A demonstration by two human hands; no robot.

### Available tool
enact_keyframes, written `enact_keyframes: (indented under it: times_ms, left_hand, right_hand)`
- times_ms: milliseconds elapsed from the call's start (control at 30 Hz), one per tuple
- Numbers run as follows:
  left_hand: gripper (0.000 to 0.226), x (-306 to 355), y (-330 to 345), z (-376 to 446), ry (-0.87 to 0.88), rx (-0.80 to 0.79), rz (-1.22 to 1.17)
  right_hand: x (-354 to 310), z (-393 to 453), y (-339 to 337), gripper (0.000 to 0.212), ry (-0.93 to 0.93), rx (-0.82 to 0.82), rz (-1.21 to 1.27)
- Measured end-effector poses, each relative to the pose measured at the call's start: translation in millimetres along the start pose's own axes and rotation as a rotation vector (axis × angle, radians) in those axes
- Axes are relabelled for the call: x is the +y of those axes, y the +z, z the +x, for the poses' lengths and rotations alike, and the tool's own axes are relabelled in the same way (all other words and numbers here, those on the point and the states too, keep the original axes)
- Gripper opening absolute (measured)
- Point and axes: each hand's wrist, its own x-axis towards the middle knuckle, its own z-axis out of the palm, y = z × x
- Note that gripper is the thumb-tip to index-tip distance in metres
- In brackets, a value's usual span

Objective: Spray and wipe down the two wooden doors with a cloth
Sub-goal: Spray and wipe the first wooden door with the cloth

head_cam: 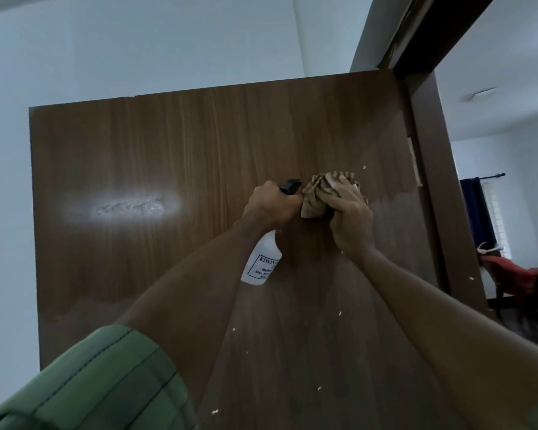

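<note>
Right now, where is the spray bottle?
In the head view, the spray bottle hangs just left of centre in front of the wooden door, gripped at its trigger top by the left hand, right beside the cloth under the right hand.

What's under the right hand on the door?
The bunched brown cloth, gripped by the right hand against the wooden door. The door surface beneath the cloth is covered, so its condition cannot be seen.

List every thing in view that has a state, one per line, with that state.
Door: swung open, foamy spray patch on its left part not yet wiped.
Spray patch: white, wet, apart from the cloth.
Cloth: bunched, pressed to the door.
Spray bottle: held by the neck, body hanging down.
Left hand: grips the bottle.
Right hand: grips the cloth.
</note>
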Motion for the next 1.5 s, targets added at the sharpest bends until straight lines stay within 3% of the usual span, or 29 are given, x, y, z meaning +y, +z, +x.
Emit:
enact_keyframes:
  times_ms: [67,233,300,433,633,833,1000,1100,1233,1433,1500]
  left_hand:
    - [0.054,5.0,7.6,3.5,0.008,0.005,-0.010]
    - [0.051,9.4,28.7,0.5,0.005,0.004,-0.012]
    - [0.054,13.2,34.6,0.6,0.003,-0.001,-0.004]
    - [0.056,21.1,42.4,6.1,0.008,-0.017,0.002]
    - [0.044,25.9,57.6,12.9,-0.010,0.028,0.007]
    - [0.026,33.3,62.1,29.9,-0.026,-0.001,0.013]
    - [0.025,43.4,65.7,30.2,-0.034,0.058,0.008]
    - [0.024,49.6,71.0,28.4,-0.026,0.047,0.014]
    - [0.025,57.8,81.7,30.4,-0.031,0.028,0.012]
    - [0.041,67.9,101.9,14.7,-0.037,0.010,-0.001]
    - [0.037,70.7,108.3,8.3,-0.010,-0.004,-0.004]
  right_hand:
    - [-1.7,2.8,-1.4,0.041,0.030,0.008,-0.022]
    - [2.9,-97.8,-5.0,0.045,-0.063,-0.048,0.036]
    - [17.8,-75.0,-11.4,0.041,-0.095,-0.073,0.063]
    - [28.1,10.4,-20.4,0.044,0.077,0.027,0.025]
    - [32.4,-70.8,-22.5,0.042,-0.006,0.026,0.039]
    - [56.6,49.5,-35.5,0.043,0.146,0.049,0.017]
    - [59.6,-33.6,-38.0,0.043,-0.041,0.006,-0.008]
    - [77.9,-18.9,-45.5,0.043,-0.122,-0.036,-0.011]
    - [81.5,41.4,-48.1,0.044,0.023,0.017,-0.018]
    - [85.4,-68.3,-50.0,0.048,-0.055,0.022,0.007]
    - [101.1,-58.8,-59.8,0.044,-0.101,-0.019,0.017]
